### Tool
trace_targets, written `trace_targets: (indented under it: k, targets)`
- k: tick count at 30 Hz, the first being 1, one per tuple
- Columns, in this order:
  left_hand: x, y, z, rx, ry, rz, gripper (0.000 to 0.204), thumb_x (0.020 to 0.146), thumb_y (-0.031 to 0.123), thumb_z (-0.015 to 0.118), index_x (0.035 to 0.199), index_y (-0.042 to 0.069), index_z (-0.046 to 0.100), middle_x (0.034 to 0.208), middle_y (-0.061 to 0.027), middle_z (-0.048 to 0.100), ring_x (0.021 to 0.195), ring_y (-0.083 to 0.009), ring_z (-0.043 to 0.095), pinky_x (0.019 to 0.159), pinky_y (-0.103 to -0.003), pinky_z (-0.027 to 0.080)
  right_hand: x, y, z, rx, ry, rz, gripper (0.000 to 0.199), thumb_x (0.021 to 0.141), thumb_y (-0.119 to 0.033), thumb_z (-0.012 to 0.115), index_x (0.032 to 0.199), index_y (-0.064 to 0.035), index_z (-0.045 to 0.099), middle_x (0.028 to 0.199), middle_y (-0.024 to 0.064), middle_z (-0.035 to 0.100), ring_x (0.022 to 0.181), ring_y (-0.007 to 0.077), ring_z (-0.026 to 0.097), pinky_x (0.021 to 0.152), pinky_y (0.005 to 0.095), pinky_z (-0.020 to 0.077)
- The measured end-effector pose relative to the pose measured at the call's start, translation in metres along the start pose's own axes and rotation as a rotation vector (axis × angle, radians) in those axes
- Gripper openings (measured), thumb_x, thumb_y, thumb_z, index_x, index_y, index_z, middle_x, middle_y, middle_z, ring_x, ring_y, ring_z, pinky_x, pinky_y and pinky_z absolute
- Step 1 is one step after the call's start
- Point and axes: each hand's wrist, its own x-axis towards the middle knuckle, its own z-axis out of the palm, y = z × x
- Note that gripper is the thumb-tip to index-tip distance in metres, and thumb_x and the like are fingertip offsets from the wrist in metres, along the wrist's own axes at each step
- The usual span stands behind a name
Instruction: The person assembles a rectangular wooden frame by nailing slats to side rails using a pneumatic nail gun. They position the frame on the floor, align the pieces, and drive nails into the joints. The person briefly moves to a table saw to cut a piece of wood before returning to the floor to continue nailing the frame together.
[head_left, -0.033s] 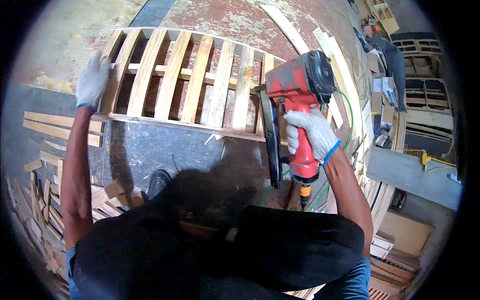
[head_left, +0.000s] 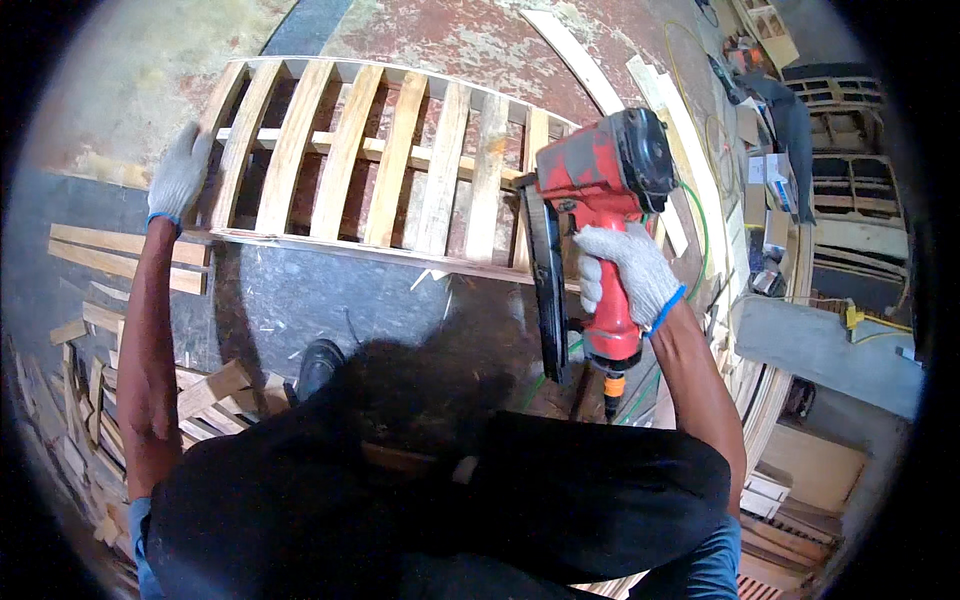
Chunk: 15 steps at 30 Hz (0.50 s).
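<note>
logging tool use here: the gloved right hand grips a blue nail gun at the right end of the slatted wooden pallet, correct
Not quite: the head view shows the gloved right hand gripping a red nail gun, not blue, at the right end of the slatted wooden pallet.

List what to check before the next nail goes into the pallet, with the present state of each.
1. Right hand grips the red nail gun handle: ok.
2. Left hand rests on the pallet at its left corner: ok.
3. Left hand far from the gun's nose: ok.
4. Gun nose seated on a slat: cannot tell, hidden behind the gun body.
5. Air hose free of the feet: cannot tell.
6. Shoe near the loose wood scraps: not ok, cluttered footing.
</note>
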Motion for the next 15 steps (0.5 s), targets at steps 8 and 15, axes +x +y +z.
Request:
trace_targets:
  k: [8, 15]
  targets:
    - [-0.032, -0.04, 0.023, -0.499, -0.301, -0.139, 0.065, 0.1, 0.042, 0.06, 0.148, -0.002, 0.051, 0.138, -0.0181, 0.065, 0.126, -0.0287, 0.06, 0.106, -0.036, 0.045, 0.0, 0.012, -0.013, 0.086, -0.016, -0.01, 0.014, 0.096, -0.018, 0.067, 0.1, -0.0103, 0.056, 0.065, 0.0037, 0.057, 0.048, 0.0172, 0.058, 0.043, 0.0352, 0.0506]
    - [-0.104, -0.001, 0.055, -0.57, -0.162, -0.3, 0.057, 0.104, 0.033, 0.06, 0.147, -0.003, 0.054, 0.133, -0.0124, 0.066, 0.116, -0.0172, 0.061, 0.1, -0.031, 0.048, 0.007, -0.002, -0.017, 0.114, -0.039, 0.028, 0.015, 0.096, -0.018, 0.066, 0.089, -0.0091, 0.057, 0.062, 0.0061, 0.056, 0.047, 0.0202, 0.057, 0.043, 0.0365, 0.0507]
